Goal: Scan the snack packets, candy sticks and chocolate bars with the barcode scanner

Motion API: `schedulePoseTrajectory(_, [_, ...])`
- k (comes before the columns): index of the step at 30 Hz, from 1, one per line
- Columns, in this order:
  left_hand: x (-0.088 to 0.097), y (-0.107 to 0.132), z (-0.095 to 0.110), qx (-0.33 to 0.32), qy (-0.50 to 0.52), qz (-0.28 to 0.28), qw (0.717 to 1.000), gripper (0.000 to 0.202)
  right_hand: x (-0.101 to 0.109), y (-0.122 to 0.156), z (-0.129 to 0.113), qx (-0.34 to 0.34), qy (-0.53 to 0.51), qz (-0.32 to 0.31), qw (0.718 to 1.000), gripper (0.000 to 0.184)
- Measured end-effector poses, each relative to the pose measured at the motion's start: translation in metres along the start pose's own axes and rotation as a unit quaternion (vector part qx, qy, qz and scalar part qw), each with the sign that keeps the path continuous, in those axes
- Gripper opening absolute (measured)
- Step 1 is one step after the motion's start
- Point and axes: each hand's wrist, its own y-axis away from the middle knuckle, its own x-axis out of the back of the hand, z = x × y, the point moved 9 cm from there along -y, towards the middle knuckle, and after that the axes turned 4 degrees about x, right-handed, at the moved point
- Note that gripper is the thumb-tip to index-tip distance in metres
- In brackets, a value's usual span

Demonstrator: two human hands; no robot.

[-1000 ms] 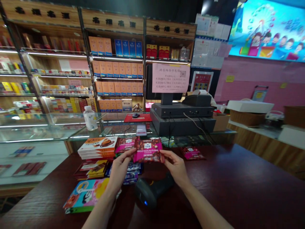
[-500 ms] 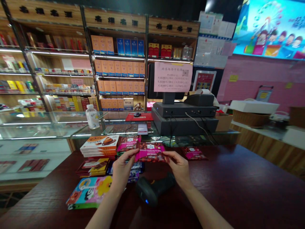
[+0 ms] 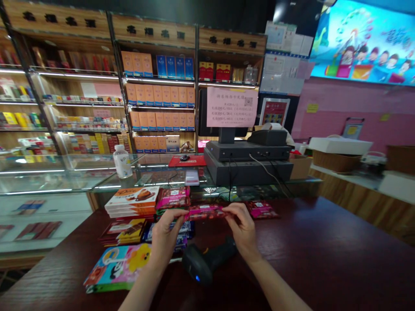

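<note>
Left hand (image 3: pixel 167 233) and right hand (image 3: pixel 242 229) pinch opposite ends of a tilted chocolate packet (image 3: pixel 205 211); a black scanner (image 3: pixel 201 261) lies on the dark counter (image 3: pixel 317 255), nearer the camera.

"名烟名酒" on the wooden shelf headers (image 3: pixel 155 32), "200元", "300元" and "500元" on the pink paper notice (image 3: pixel 231 108)

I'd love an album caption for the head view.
Left hand and right hand hold a pink-and-brown packet by its ends over a dark table with a black scanner.
</note>
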Motion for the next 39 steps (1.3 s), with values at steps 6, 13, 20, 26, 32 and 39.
schedulePoseTrajectory(6, [0.004, -0.002, 0.01, -0.027, -0.027, 0.039, 0.998, 0.015, -0.003, 0.001, 0.006, -0.041, 0.015, -0.01, 0.999, 0.012])
schedulePoseTrajectory(13, [-0.002, 0.0, -0.005, -0.002, -0.019, 0.016, 1.0, 0.014, -0.014, 0.008, 0.013, -0.083, 0.017, -0.064, 0.994, 0.015])
schedulePoseTrajectory(20, [-0.005, 0.002, -0.022, 0.103, 0.006, 0.007, 0.995, 0.021, -0.022, 0.008, 0.012, -0.105, -0.009, -0.07, 0.992, 0.016])
schedulePoseTrajectory(26, [-0.011, 0.002, -0.019, 0.088, -0.003, -0.033, 0.996, 0.05, -0.031, 0.011, 0.027, -0.187, -0.078, -0.037, 0.979, 0.021])
schedulePoseTrajectory(32, [-0.026, 0.006, -0.012, -0.026, -0.098, -0.105, 0.989, 0.093, -0.036, 0.008, 0.031, -0.211, -0.094, -0.024, 0.973, 0.023])
schedulePoseTrajectory(39, [-0.021, 0.002, -0.003, -0.065, -0.182, -0.108, 0.975, 0.1, -0.039, 0.002, 0.016, -0.199, -0.082, -0.036, 0.976, 0.021])
